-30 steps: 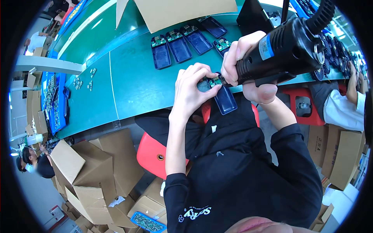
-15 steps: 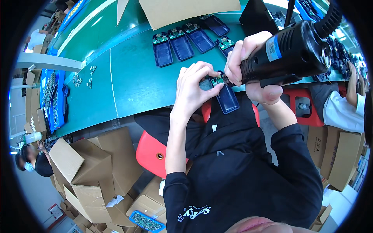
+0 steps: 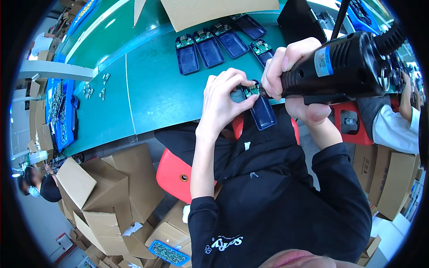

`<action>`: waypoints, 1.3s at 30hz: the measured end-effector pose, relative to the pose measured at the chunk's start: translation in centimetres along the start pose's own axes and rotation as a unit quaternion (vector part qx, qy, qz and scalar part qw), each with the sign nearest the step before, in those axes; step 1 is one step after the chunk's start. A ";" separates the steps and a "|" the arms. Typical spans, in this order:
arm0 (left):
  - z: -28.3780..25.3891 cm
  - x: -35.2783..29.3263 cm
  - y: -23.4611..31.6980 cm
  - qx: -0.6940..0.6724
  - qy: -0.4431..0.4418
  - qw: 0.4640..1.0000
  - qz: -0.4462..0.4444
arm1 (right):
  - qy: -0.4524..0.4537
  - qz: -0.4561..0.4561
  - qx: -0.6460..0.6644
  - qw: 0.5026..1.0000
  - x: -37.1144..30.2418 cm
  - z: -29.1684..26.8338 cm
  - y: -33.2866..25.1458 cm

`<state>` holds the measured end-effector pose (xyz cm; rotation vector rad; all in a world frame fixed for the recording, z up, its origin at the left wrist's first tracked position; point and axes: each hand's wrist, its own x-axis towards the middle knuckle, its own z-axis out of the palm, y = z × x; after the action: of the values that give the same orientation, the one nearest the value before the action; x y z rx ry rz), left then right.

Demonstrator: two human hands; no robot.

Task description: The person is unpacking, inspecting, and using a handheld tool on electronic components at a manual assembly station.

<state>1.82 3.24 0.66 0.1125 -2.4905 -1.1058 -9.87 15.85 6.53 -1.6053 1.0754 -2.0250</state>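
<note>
My left hand [image 3: 222,97] grips the upper end of a dark blue plastic housing [image 3: 262,112], thumb and fingertips closing at its small green circuit board [image 3: 252,90]. The housing's lower end juts over the table's front edge, above my lap. Wrapped round a thick black electric screwdriver [image 3: 351,67], my right hand [image 3: 292,56] holds it nearly level. The tool's narrow front end points left at the board beside my left fingertips; fingers hide whether its tip touches. Several more blue housings [image 3: 208,53] with green boards lie farther back on the table.
The green table [image 3: 156,96] holds loose small boards [image 3: 88,91] at left, beside a blue tray [image 3: 67,114] full of boards. A cardboard flap [image 3: 219,13] overhangs the back. Open cartons [image 3: 107,187] and red stools [image 3: 174,176] stand below. A co-worker's white sleeve [image 3: 395,127] is at right.
My right hand and the electric screwdriver have shifted slightly right, showing more of the tool's front end by the board. My left hand and the housing stay almost in place.
</note>
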 end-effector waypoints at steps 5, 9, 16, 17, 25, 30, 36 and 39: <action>0.1 0.0 -0.1 0.006 0.002 1.000 0.003 | 0.005 0.022 -0.023 0.999 -0.1 0.0 -0.4; -0.1 0.0 0.0 0.010 -0.003 1.000 -0.004 | 0.114 0.111 -0.044 0.986 -0.2 1.3 -1.4; 0.1 0.1 0.1 0.008 0.002 1.000 -0.001 | 0.133 0.078 -0.038 0.987 -0.7 1.5 -0.5; 0.1 0.1 0.2 0.011 0.001 1.000 -0.003 | 0.133 0.077 -0.039 0.987 -0.9 1.6 -0.3; -0.1 0.1 0.0 -0.105 -0.007 0.994 -0.025 | 0.131 0.060 0.015 0.989 -0.8 0.9 0.7; 0.1 0.1 0.5 -0.157 0.001 0.987 -0.025 | 0.126 0.043 0.013 0.991 -1.5 1.1 1.3; 0.2 0.1 0.5 -0.140 -0.020 0.989 -0.033 | 0.137 0.014 -0.035 0.990 -1.1 1.1 1.0; 0.2 0.0 0.4 -0.105 -0.024 0.994 -0.018 | 0.117 0.005 -0.078 0.990 -1.3 0.7 0.8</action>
<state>1.76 3.71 0.83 0.0711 -2.4044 -1.3946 -9.01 15.99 5.06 -1.4537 1.3515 -2.2141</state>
